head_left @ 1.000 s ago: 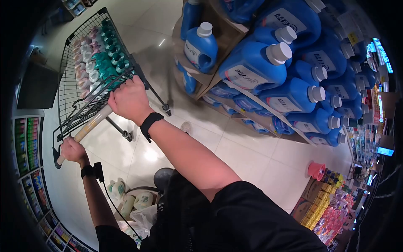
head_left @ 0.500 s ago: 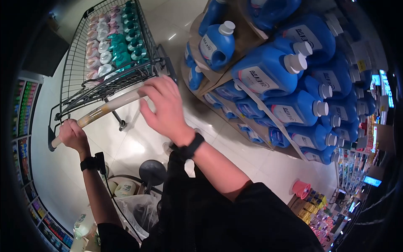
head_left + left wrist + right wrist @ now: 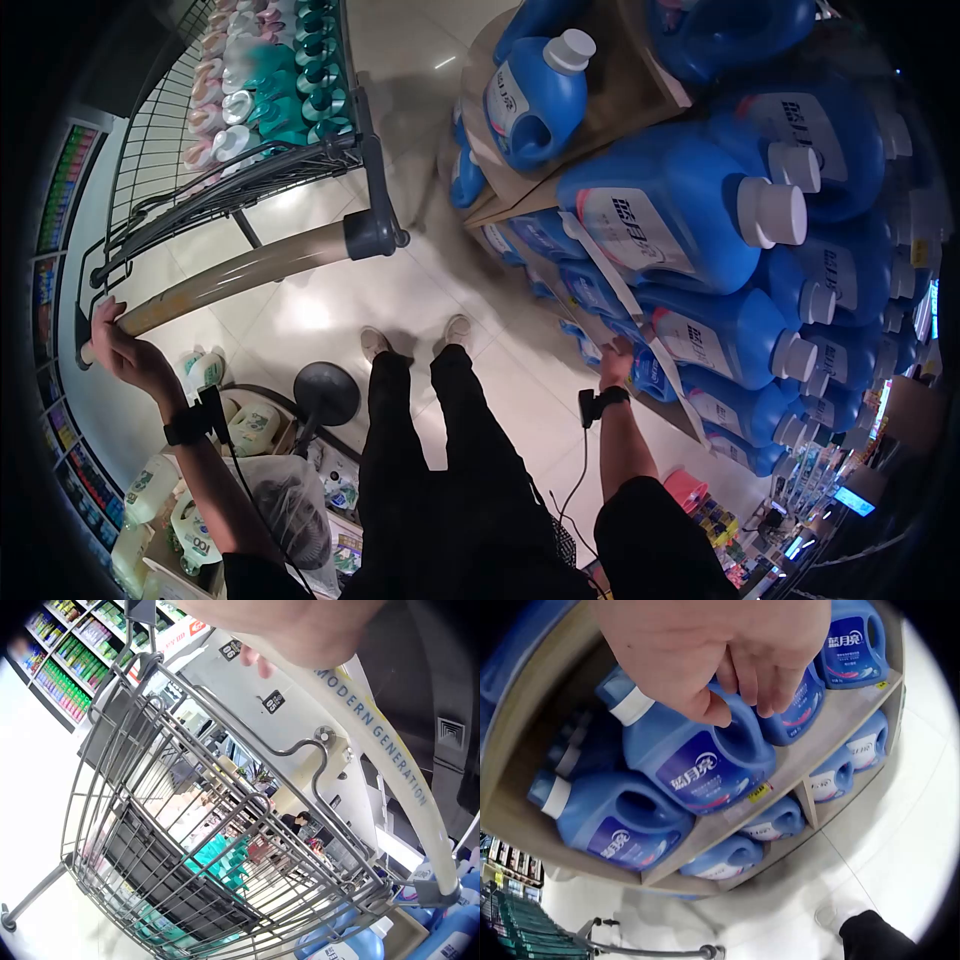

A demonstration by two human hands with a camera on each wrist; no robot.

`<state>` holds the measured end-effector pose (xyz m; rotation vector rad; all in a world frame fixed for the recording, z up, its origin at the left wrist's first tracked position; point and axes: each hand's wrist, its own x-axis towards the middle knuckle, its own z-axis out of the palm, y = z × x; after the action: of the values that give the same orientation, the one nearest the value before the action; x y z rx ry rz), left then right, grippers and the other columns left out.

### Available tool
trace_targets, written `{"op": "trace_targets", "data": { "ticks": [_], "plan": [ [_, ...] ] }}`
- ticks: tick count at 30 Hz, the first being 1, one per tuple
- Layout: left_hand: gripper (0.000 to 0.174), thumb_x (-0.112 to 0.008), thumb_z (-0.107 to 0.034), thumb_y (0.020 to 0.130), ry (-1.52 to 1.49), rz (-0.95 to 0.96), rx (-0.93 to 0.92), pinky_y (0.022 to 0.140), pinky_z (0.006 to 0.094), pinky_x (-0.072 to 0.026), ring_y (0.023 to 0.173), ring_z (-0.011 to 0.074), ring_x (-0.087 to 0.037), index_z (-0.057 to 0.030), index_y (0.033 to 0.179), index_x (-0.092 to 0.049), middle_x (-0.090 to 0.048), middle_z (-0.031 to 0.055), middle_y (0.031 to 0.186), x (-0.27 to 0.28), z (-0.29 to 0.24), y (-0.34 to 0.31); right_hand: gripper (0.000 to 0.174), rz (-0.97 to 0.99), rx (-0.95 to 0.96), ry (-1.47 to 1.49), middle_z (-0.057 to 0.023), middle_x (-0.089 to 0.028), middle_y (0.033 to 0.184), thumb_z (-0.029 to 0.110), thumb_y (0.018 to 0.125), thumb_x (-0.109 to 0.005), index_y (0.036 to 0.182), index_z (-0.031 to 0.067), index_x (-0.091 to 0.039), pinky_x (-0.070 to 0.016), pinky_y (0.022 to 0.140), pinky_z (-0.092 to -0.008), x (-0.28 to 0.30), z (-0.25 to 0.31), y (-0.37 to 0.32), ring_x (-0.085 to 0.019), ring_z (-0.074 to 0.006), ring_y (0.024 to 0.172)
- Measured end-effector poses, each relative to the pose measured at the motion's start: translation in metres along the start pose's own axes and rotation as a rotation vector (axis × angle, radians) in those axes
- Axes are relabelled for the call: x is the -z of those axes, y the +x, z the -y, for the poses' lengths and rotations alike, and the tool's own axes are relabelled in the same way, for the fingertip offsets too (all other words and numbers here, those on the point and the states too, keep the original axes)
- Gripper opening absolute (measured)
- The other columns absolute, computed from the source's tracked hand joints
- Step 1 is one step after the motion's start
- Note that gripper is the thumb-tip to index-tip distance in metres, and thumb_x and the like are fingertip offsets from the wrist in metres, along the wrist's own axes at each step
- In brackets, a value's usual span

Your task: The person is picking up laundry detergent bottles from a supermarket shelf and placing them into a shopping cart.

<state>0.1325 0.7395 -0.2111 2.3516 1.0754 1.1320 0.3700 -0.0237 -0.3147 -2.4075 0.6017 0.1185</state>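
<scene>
The left hand (image 3: 135, 355) holds the left end of the shopping cart's pale handle (image 3: 235, 278); in the left wrist view, its fingertips (image 3: 259, 664) show past the far side of the bar. Rows of pink, white and green bottles (image 3: 270, 85) fill the cart's wire basket. Low at the side of the display shelf, the right hand (image 3: 615, 362) reaches among blue detergent jugs. In the right wrist view the same hand (image 3: 727, 656) hangs with loosely bent fingers, overlapping the handle of a blue detergent jug (image 3: 697, 772). Another blue jug (image 3: 626, 825) stands beside it.
Large blue jugs (image 3: 640, 210) are stacked on the display at the right. A round black stool (image 3: 327, 393) and pale bottles (image 3: 195, 525) stand at lower left. A pink bucket (image 3: 685, 490) is at lower right. Stocked shelves (image 3: 65, 200) line the left side.
The right hand has let go of the cart handle and moved down and right to the shelf of blue jugs. The left hand stays on the handle while the view has shifted.
</scene>
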Motion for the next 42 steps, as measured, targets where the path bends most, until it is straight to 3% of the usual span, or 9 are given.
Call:
{"op": "trace_targets", "data": {
  "ticks": [3, 5, 8, 11, 22, 29, 31, 39, 42],
  "plan": [
    [0.048, -0.025, -0.026, 0.103, 0.217, -0.058, -0.003, 0.104, 0.0398, -0.0343, 0.121, 0.03, -0.051, 0.0005, 0.103, -0.065, -0.06, 0.0171, 0.123, -0.007, -0.05, -0.004, 0.043, -0.003, 0.048, -0.005, -0.0092, -0.063, 0.111, 0.009, 0.073, -0.071, 0.113, 0.0047, -0.055, -0.0462, 0.088, -0.0388, -0.002, -0.042, 0.058, -0.059, -0.025, 0.105],
    [0.048, -0.025, -0.026, 0.103, 0.168, -0.063, 0.029, 0.104, 0.04, -0.0346, 0.119, 0.0298, -0.051, 0.0013, 0.104, -0.064, -0.059, 0.0172, 0.123, -0.01, -0.035, -0.009, 0.042, 0.049, 0.244, -0.724, -0.0078, -0.064, 0.122, 0.035, 0.081, -0.066, 0.114, 0.0093, -0.065, -0.0373, 0.104, -0.0411, -0.008, -0.082, 0.107, -0.054, -0.0253, 0.119],
    [0.048, -0.025, -0.026, 0.103, 0.165, -0.048, 0.096, 0.103, 0.0394, -0.0356, 0.116, 0.0291, -0.052, 0.0029, 0.105, -0.063, -0.06, 0.0171, 0.12, -0.003, -0.027, -0.012, 0.047, 0.209, 0.274, -0.646, -0.0079, -0.063, 0.126, 0.037, 0.079, -0.071, 0.118, 0.0093, -0.064, -0.0376, 0.104, -0.0384, -0.021, -0.123, 0.136, -0.055, -0.0276, 0.119],
    [0.047, -0.024, -0.024, 0.102, 0.229, -0.015, 0.074, 0.101, 0.0381, -0.0371, 0.113, 0.028, -0.053, 0.0037, 0.105, -0.062, -0.061, 0.0165, 0.116, 0.001, -0.021, -0.011, 0.051, 0.12, 0.147, -0.288, -0.0094, -0.062, 0.126, 0.038, 0.079, -0.074, 0.119, 0.0073, -0.064, -0.0393, 0.103, -0.0366, -0.028, -0.047, 0.09, -0.057, -0.0296, 0.116],
    [0.047, -0.024, -0.03, 0.105, 0.273, 0.028, 0.056, 0.095, 0.0368, -0.0384, 0.104, 0.027, -0.053, 0.0025, 0.109, -0.058, -0.058, 0.0169, 0.109, 0.006, -0.016, -0.012, 0.057, -0.006, -0.077, 0.25, -0.0096, -0.064, 0.114, 0.007, 0.07, -0.082, 0.12, -0.004, -0.057, -0.0424, 0.096, -0.0328, -0.067, 0.009, 0.007, -0.06, -0.0212, 0.103],
    [0.04, -0.028, -0.022, 0.101, 0.294, 0.154, 0.017, 0.083, 0.0367, -0.0414, 0.089, 0.0292, -0.055, 0.0033, 0.093, -0.059, -0.059, 0.0169, 0.098, 0.012, -0.046, -0.006, 0.007, -0.031, -0.2, 0.238, -0.0012, -0.056, 0.059, -0.001, 0.067, -0.065, 0.068, 0.004, -0.061, -0.0391, 0.043, -0.0277, -0.028, 0.03, -0.041, -0.052, -0.0109, 0.047],
    [0.038, -0.031, -0.02, 0.099, 0.285, 0.137, -0.025, 0.081, 0.0372, -0.0404, 0.09, 0.0298, -0.053, 0.003, 0.088, -0.058, -0.059, 0.0168, 0.096, 0.013, -0.05, -0.002, 0.008, 0.096, -0.059, 0.054, 0.0001, -0.058, 0.063, -0.003, 0.063, -0.062, 0.067, 0.0025, -0.06, -0.0417, 0.051, -0.026, -0.003, 0.031, -0.07, -0.052, -0.0075, 0.055],
    [0.043, -0.057, -0.008, 0.092, -0.18, 0.017, -0.123, 0.109, 0.0409, -0.0311, 0.124, 0.0282, -0.048, 0.0036, 0.131, -0.045, -0.053, 0.0195, 0.13, 0.035, -0.188, -0.044, 0.014, 0.395, -0.09, 0.41, 0.0001, -0.057, 0.06, -0.009, 0.061, -0.058, 0.07, 0.0026, -0.059, -0.0397, 0.045, -0.0236, 0.108, 0.152, -0.172, -0.051, -0.0086, 0.049],
    [0.053, -0.065, -0.008, 0.08, -0.618, 0.813, 0.059, 0.106, 0.0398, -0.0349, 0.118, 0.0277, -0.052, 0.0017, 0.129, -0.048, -0.054, 0.0176, 0.127, 0.055, -0.282, -0.082, 0.017, 0.598, -0.081, 0.864, -0.0069, -0.053, 0.055, -0.007, 0.057, -0.048, 0.07, -0.0033, -0.057, -0.0356, 0.039, -0.0266, 0.138, 0.198, -0.202, -0.045, -0.0125, 0.039]
  ]
}}
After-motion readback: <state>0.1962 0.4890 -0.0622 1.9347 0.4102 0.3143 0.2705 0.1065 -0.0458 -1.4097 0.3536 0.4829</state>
